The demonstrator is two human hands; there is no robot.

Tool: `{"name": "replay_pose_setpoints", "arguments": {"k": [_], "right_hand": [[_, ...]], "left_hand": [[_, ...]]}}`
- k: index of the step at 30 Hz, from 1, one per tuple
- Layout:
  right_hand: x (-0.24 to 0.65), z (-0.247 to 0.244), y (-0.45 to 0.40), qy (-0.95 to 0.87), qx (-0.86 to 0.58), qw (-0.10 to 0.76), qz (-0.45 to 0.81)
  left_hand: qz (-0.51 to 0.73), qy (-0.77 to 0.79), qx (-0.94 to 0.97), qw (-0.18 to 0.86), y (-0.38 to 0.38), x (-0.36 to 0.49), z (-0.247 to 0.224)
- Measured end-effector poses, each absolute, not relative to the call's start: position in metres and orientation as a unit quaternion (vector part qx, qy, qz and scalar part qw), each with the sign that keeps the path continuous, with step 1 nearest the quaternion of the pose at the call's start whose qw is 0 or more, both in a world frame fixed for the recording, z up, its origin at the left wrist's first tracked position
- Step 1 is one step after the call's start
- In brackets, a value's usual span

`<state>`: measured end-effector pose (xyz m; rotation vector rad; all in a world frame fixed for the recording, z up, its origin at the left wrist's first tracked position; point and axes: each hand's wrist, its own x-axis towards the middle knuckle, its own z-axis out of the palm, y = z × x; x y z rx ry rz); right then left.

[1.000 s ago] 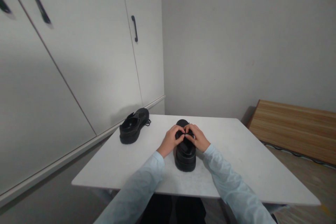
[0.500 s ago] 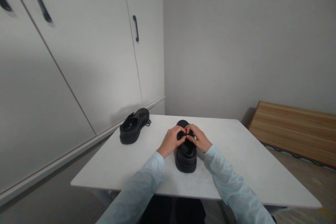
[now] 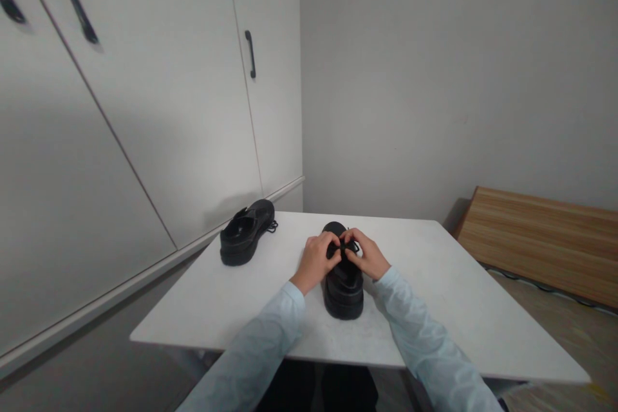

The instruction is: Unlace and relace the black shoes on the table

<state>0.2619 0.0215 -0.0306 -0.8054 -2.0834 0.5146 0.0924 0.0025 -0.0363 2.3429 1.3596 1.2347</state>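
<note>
A black lace-up shoe [image 3: 344, 299] stands upright on the white table in front of me, heel toward me and toe pointing away. Over its lacing, my left hand [image 3: 317, 259] is closed in a pinch on the black shoelace [image 3: 343, 247]. From the other side my right hand [image 3: 367, 254] pinches the lace too, its thumb and fingertips close to those of the left. A loop of lace shows by the right fingers. Both hands partly cover the middle of the shoe, so the exact shape of the knot is hidden.
A second black shoe [image 3: 245, 232] sits at the table's left back edge, its laces hanging toward the right. The white table [image 3: 207, 315] borders white cabinets [image 3: 193, 96] on the left. A wood-grain board [image 3: 541, 238] stands beyond the right edge.
My fingertips have drawn slightly apart over the lacing, and a lace loop shows more clearly by the right hand. The shoe has shifted very slightly to the right at the heel.
</note>
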Motion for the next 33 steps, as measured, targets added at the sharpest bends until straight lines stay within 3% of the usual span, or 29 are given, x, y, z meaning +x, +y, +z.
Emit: {"name": "replay_pose_setpoints", "arguments": {"k": [9,22,33], "right_hand": [[0.2596,-0.0311,0.0214,-0.845,-0.311,0.406,0.155],[0.2601,-0.0335,0.0247,-0.771,-0.32,0.472,0.285],[0.259,-0.0323,0.0253,-0.772,-0.345,0.466,0.261]], "left_hand": [[0.427,0.437,0.786,0.098,0.0009,0.0904,-0.0383],[0.454,0.392,0.788,0.138,0.0045,0.0883,-0.0446],[0.452,0.394,0.787,0.143,0.0035,0.0894,-0.0441]]}}
